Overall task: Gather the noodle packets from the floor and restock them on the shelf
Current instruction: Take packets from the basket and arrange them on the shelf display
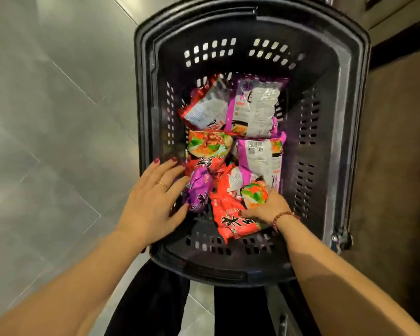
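The noodle packets lie heaped in the basket: spread flat at 9 o'clock, your left grip steadies a purple packet, while your right grip at 5 o'clock appears curled round a red packet, ready to lift.

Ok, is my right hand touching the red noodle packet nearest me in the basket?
Touching. Head view: the right hand grips the red packet, thumb pressed flat on its front.

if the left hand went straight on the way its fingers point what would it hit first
The left hand would likely meet the nearest red noodle packet first; depth is unclear.
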Demonstrator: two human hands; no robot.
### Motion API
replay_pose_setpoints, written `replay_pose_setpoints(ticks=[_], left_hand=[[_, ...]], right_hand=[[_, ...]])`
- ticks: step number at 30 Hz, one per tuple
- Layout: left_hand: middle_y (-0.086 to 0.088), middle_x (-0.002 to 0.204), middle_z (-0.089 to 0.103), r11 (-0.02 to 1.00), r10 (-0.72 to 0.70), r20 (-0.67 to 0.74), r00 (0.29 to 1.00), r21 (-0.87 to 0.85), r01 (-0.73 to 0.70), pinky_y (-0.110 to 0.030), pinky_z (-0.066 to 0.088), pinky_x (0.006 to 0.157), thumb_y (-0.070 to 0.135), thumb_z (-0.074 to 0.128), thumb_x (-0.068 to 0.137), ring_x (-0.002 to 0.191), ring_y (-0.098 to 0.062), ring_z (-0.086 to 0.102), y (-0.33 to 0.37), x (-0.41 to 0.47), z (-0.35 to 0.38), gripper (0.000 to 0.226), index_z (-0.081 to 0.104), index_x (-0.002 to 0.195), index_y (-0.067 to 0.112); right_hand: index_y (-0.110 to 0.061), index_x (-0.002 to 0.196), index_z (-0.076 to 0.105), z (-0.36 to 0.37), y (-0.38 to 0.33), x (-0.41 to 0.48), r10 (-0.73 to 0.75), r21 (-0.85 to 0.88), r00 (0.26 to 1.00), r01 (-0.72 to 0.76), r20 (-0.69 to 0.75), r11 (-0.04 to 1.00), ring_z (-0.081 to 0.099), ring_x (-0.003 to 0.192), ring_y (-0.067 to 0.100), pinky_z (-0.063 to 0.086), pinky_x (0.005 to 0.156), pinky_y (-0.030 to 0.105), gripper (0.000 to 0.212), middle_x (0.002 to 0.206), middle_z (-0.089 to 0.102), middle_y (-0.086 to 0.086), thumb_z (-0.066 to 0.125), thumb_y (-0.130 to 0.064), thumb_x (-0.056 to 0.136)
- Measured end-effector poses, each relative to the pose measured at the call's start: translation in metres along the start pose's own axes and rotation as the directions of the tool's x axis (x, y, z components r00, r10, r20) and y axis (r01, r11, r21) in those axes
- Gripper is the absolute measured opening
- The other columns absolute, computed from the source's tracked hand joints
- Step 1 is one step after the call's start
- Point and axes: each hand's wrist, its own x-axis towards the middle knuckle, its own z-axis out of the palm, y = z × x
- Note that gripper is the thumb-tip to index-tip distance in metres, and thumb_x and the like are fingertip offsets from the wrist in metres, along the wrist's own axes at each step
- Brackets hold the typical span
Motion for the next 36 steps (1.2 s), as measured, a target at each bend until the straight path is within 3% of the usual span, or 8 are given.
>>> replay_pose_setpoints(ticks=[6,10,14,18,22,25,31,36], left_hand=[[-0.011,0.129,0.059,0.994,-0.041,0.039,0.998,-0.104,0.045,-0.041,0.021,0.115,0.044,0.049,0.08,0.127,-0.029,0.047,0.001,0.001,-0.009,0.056,0.062,0.123,0.01],[0.002,0.133,0.054,0.901,-0.132,-0.013,0.991,-0.419,0.114,-0.026,0.017,0.117,0.049,0.056,0.081,0.127,-0.015,0.046,0.009,0.003,-0.027,0.055,0.059,0.126,0.017],[0.023,0.128,0.047,0.469,-0.336,0.116,0.935,-0.84,0.272,-0.005,0.035,0.098,0.049,0.079,0.07,0.117,0.013,0.046,0.025,0.007,-0.056,0.071,0.039,0.128,0.042],[0.006,0.128,0.057,-0.046,-0.482,0.258,0.837,-0.962,0.27,-0.019,0.05,0.089,0.03,0.089,0.059,0.114,-0.005,0.06,0.027,0.015,-0.069,0.105,0.026,0.143,0.031],[-0.003,0.117,0.069,-0.123,-0.588,0.215,0.78,-0.977,0.176,-0.028,0.055,0.082,0.022,0.092,0.056,0.107,-0.019,0.066,0.017,0.031,-0.083,0.082,0.054,0.128,0.011],[0.0,0.111,0.072,-0.108,-0.663,0.148,0.734,-0.989,0.102,-0.033,0.056,0.082,0.025,0.085,0.051,0.103,-0.02,0.068,-0.005,0.034,-0.088,0.07,0.062,0.116,0.017],[0.016,0.088,0.074,-0.016,-0.749,0.104,0.655,-0.99,0.14,-0.022,0.054,0.07,0.007,0.079,0.055,0.085,-0.005,0.07,-0.052,0.025,-0.083,0.052,0.064,0.102,0.021],[0.005,0.106,0.073,0.007,-0.631,0.099,0.77,-0.991,0.133,-0.03,0.056,0.08,0.011,0.083,0.055,0.101,-0.018,0.068,-0.07,0.017,-0.073,0.054,0.071,0.104,0.03]], right_hand=[[-0.014,0.089,0.072,-0.01,-0.001,-0.033,-0.056,0.378,0.998,0.065,-0.034,0.923,0.07,0.084,0.021,0.052,0.073,0.027,0.031,0.091,0.074,0.005,0.088,-0.011,0.063],[-0.013,0.107,0.066,-0.013,-0.019,-0.075,-0.117,0.808,0.991,0.117,-0.06,0.578,0.072,0.088,0.021,0.058,0.069,0.032,0.046,0.106,0.072,0.012,0.081,-0.003,0.065],[-0.014,0.131,0.054,0.002,-0.058,-0.103,-0.211,0.981,0.975,0.103,-0.067,0.166,0.064,0.111,0.027,0.054,0.091,0.045,0.098,0.122,0.067,0.01,0.094,-0.025,0.043],[-0.01,0.129,0.055,0.024,-0.111,-0.123,-0.29,0.996,0.956,0.067,-0.047,0.059,0.062,0.113,0.032,0.049,0.099,0.05,0.074,0.121,0.066,0.015,0.082,-0.012,0.06],[-0.017,0.103,0.072,0.037,-0.144,-0.135,-0.489,0.998,0.872,0.003,0.032,0.07,0.068,0.1,0.022,0.056,0.088,0.037,0.034,0.107,0.071,0.009,0.071,-0.012,0.069],[-0.019,0.104,0.071,0.035,-0.151,-0.126,-0.519,0.993,0.852,-0.003,0.066,0.121,0.068,0.096,0.015,0.056,0.08,0.031,0.039,0.104,0.072,0.003,0.08,-0.028,0.067],[-0.009,0.118,0.06,0.022,-0.129,-0.052,-0.043,0.878,0.993,0.121,-0.114,0.463,0.068,0.088,0.014,0.054,0.08,0.027,0.042,0.107,0.069,0.009,0.076,-0.011,0.079],[-0.006,0.136,0.05,0.027,-0.122,0.008,0.075,0.641,0.989,0.026,-0.13,0.767,0.054,0.121,0.024,0.042,0.105,0.036,0.071,0.135,0.055,0.009,0.081,-0.022,0.075]])
